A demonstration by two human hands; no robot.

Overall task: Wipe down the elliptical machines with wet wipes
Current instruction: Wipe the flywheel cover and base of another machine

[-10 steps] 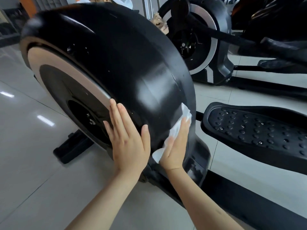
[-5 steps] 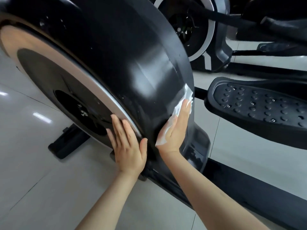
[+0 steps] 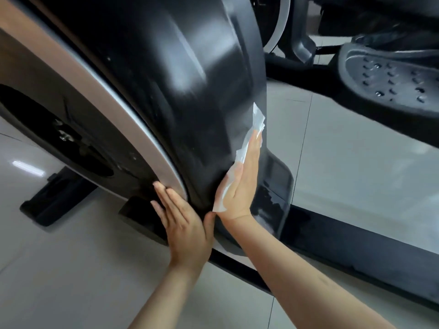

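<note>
The right hand (image 3: 242, 184) lies flat, its fingers (image 3: 254, 148) straight and together, clasping nothing and pressing a wet wipe (image 3: 257, 119) against the elliptical housing (image 3: 178, 79). The wipe is white, thin and creased. It projects past the fingertips toward 12 o'clock and past the heel of the palm toward 7 o'clock. It sits on the rear edge of the housing, just right of the view centre, at 4 o'clock from the flywheel hub. The left hand (image 3: 185, 224), at 8 o'clock from the right hand, is also released: fingers straight and slightly spread, palm flat on the lower housing, thumb touching the rim just beside the right wrist. The housing is smooth, convex black moulded plastic with soft highlights and a raised seam. A silver ring (image 3: 133, 129) borders its dark side disc. The lower shroud (image 3: 270, 205), at 4 o'clock from the right palm, shows pale scuff marks. A black base rail (image 3: 356, 236) runs toward 4 o'clock. A studded black pedal (image 3: 389, 77) stands apart at 2 o'clock, a stabiliser foot (image 3: 54, 198) rests at 9 o'clock, and a second machine (image 3: 280, 24) stands at 1 o'clock. The floor (image 3: 71, 269) is pale glossy tile.
</note>
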